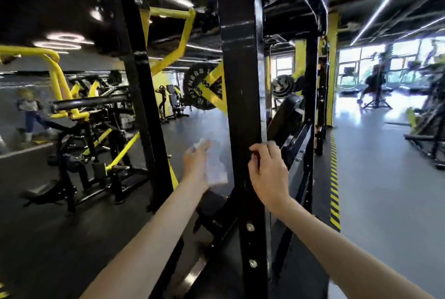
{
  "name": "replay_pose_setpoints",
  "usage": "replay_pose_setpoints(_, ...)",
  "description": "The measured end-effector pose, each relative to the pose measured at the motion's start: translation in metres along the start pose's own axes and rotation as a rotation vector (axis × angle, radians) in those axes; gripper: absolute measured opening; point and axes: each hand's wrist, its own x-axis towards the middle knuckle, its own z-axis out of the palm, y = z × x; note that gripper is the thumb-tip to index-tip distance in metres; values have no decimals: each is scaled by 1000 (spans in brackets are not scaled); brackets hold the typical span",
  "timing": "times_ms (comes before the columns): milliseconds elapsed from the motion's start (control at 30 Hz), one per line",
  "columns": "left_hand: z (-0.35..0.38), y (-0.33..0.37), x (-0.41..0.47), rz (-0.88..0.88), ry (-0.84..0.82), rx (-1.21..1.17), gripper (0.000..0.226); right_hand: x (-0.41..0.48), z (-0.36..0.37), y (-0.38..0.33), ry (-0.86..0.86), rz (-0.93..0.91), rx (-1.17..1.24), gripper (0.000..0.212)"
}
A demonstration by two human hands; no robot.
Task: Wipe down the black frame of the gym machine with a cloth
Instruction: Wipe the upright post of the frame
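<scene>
Both bare forearms reach forward from the bottom edge. The right hand has its fingers curled onto the right edge of the black upright of the machine frame, thumb on the near face. A small dark shape sits under the fingertips, and I cannot tell what it is. Below this grip, two round bolts show on the same upright.

Just left of the upright, level with the right hand, the left hand grips a pale object smeared by motion blur. Its fingers close round it, but whether it is the cloth cannot be told. The pale object lies between the left hand and the upright, near the post's left face; contact is unclear.

Left of and beyond the left hand stands a second black post. Past the two hands, above them, a black weight plate hangs by a yellow strut. Right of the right hand, a yellow-and-black striped strip runs along the floor. Far beyond it are bright windows
</scene>
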Motion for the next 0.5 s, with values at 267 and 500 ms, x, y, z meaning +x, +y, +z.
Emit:
replay_pose_setpoints(267, 95, 95, 39, 1295, 17, 358, 14, 55, 7, -20, 64, -263, -577, 55)
replay_pose_setpoints(500, 74, 37, 59, 1839, -227, 704, 40, 62, 7, -17, 82, -337, -826, 55)
